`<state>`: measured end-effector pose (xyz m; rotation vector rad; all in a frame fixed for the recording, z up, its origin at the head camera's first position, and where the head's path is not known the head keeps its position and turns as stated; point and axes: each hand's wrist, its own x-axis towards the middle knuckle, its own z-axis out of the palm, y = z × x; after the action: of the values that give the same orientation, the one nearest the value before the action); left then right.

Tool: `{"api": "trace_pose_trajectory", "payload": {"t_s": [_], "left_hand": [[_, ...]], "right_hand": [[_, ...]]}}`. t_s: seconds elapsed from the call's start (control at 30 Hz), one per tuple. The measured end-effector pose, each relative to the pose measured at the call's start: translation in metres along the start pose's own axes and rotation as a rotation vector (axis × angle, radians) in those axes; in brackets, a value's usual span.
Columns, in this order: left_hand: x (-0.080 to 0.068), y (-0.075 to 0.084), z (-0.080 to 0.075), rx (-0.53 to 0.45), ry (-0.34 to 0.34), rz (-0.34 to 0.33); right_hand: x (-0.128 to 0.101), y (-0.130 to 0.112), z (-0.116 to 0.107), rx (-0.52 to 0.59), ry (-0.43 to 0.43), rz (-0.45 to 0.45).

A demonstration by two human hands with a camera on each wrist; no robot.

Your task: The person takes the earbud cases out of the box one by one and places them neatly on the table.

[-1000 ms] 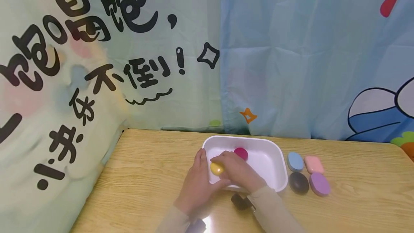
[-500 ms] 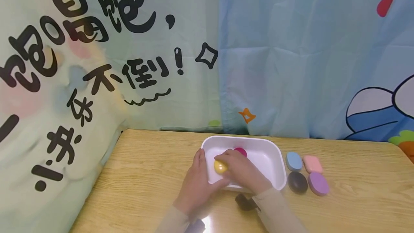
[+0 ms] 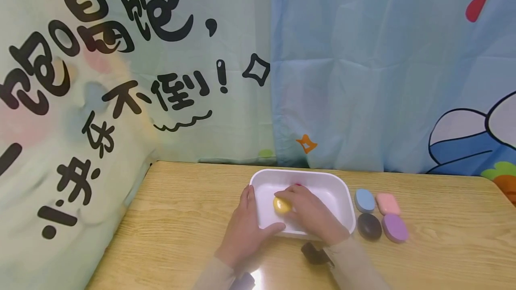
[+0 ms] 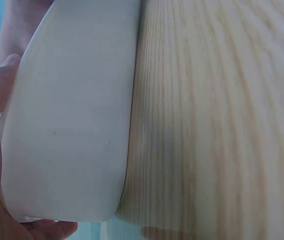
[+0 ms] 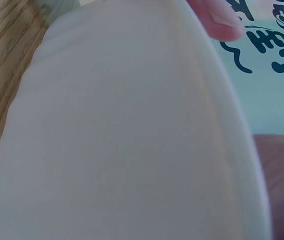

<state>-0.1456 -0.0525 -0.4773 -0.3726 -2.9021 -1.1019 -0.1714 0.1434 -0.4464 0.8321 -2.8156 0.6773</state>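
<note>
In the head view a white rectangular tray (image 3: 328,198) stands on the wooden table. My left hand (image 3: 247,229) grips its near left corner, fingers along the left side and thumb at the front rim. The left wrist view shows the tray wall (image 4: 71,115) close up, with fingertips curling round its end. My right hand (image 3: 312,214) reaches over the front rim and pinches a glossy yellow rounded piece (image 3: 281,206) inside the tray. Behind those knuckles only a sliver of a crimson piece (image 3: 298,185) shows. The right wrist view is filled by the tray's outer wall (image 5: 111,130).
Right of the tray, on the table (image 3: 189,205), lie a light blue piece (image 3: 364,200), a pink rounded square (image 3: 388,204), a black oval (image 3: 369,227) and a purple oval (image 3: 395,228). A printed curtain (image 3: 342,79) hangs along the table's back edge.
My right hand has shifted right inside the tray, carrying the yellow piece along. The crimson piece is now almost covered by that hand. My left hand keeps its place at the tray's corner.
</note>
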Motion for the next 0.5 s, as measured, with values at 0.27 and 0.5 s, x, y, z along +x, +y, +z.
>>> {"api": "trace_pose_trajectory", "payload": {"t_s": [0.27, 0.5], "left_hand": [[0.0, 0.0, 0.001, 0.009, 0.009, 0.001], [-0.001, 0.001, 0.0, 0.003, 0.001, -0.009]], "right_hand": [[-0.006, 0.002, -0.005, -0.002, 0.05, -0.015], [-0.011, 0.002, -0.011, -0.006, 0.048, 0.024]]}}
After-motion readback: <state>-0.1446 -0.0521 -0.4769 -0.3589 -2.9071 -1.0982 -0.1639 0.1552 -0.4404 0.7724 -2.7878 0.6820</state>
